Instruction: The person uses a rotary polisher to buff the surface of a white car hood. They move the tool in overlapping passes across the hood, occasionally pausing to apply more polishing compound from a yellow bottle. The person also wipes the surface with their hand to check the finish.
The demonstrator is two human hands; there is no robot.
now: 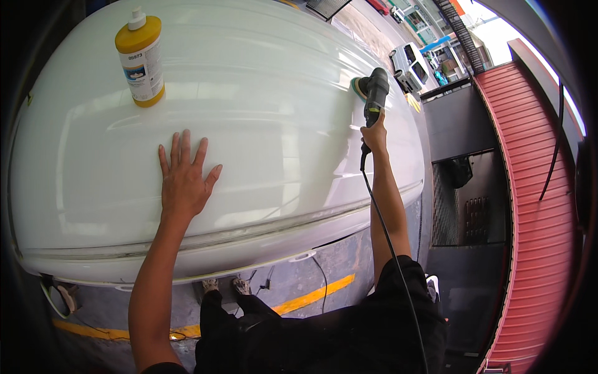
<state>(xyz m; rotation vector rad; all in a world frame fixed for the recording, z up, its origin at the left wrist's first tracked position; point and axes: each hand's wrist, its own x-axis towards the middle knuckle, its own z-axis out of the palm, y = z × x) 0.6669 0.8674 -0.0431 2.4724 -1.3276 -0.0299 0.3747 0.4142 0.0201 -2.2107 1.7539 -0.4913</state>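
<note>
My right hand is wrapped round the handle of a black polisher, out at the right side of a white vehicle roof. The polisher's round green-edged pad faces the roof, seemingly against it. A black cord runs from the handle back along my right arm. My left hand lies flat on the roof with fingers spread, holding nothing. Beyond it stands an upright yellow and white bottle with a white cap.
Along the roof's near edge runs a dark gutter channel. Below, a grey floor with a yellow stripe and loose cables lies around my feet. At the right are dark panels and a red corrugated roof; a white van stands farther off.
</note>
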